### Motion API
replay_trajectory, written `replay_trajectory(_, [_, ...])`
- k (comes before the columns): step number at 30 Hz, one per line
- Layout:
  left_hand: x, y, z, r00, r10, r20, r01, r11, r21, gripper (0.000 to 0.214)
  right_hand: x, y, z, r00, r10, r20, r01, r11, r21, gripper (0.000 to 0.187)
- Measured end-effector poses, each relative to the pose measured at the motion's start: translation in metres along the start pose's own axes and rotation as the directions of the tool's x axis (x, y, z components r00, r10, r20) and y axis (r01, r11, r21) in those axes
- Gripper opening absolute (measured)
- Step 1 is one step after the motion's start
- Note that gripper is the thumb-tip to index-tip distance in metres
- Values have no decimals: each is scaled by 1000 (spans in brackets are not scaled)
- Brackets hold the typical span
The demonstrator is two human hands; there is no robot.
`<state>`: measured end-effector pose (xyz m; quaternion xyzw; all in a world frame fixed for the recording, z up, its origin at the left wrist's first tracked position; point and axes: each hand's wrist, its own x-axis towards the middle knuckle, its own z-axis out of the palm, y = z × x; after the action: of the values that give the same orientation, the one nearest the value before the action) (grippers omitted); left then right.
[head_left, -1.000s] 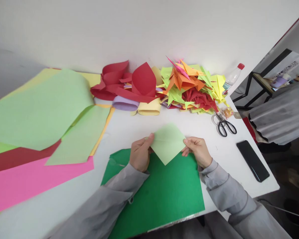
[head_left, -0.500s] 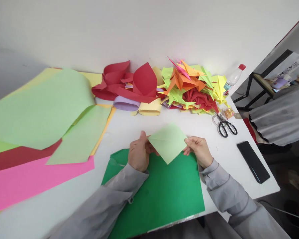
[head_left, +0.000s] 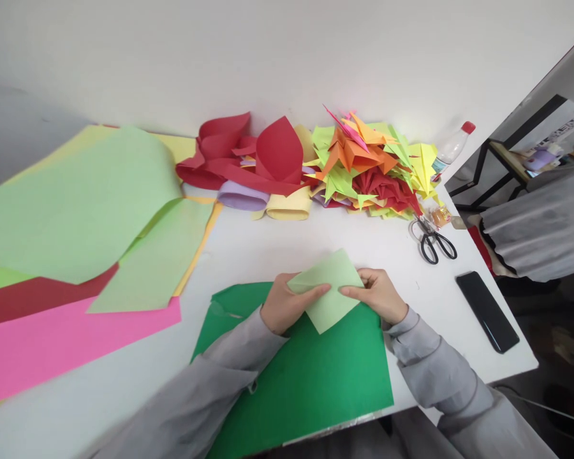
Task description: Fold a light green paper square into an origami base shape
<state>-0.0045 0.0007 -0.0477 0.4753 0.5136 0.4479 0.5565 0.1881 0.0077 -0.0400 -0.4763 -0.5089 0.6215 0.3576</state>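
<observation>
A light green square of paper (head_left: 332, 299) is held between both hands, one corner pointing toward me. My left hand (head_left: 289, 302) grips its left side, thumb flat on top and fingers hidden underneath. On the right side, my right hand (head_left: 381, 294) pinches the paper, thumb on its face and fingers behind. Both thumb tips lie near the middle of the square. Beneath the hands a dark green sheet (head_left: 310, 382) covers the table's front part.
Large sheets, light green (head_left: 90, 204) and pink (head_left: 76, 344), lie at left. Curled red paper (head_left: 280, 153) and a pile of folded paper shapes (head_left: 363, 166) line the wall. Scissors (head_left: 435, 245), a phone (head_left: 488, 312) and a plastic bottle (head_left: 452, 153) are at right.
My left thumb has come down from upright onto the paper, and my right thumb has slid inward. The square has shifted slightly toward me and tilted.
</observation>
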Motion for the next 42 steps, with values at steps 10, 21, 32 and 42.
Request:
replay_trajectory(10, [-2,1,5,996,39,80,-39,999,-7,23,-4,-2,5,1000,-7,18,6,1000,30,33])
replay_trajectory(21, [5,-5,1,996,-57,-65,38,964,-263,28,-3,-3,1,997,61,-40,-55,990,128,38])
replay_trajectory(32, [6,2,4,983,-144,-115,76,885,-459,37,-2,-1,1,998,65,-5,-64,983,172,30])
replay_trajectory(42, [8,-2,1,993,-117,-25,98,914,-394,31,-1,-1,2,996,74,-58,-60,976,209,33])
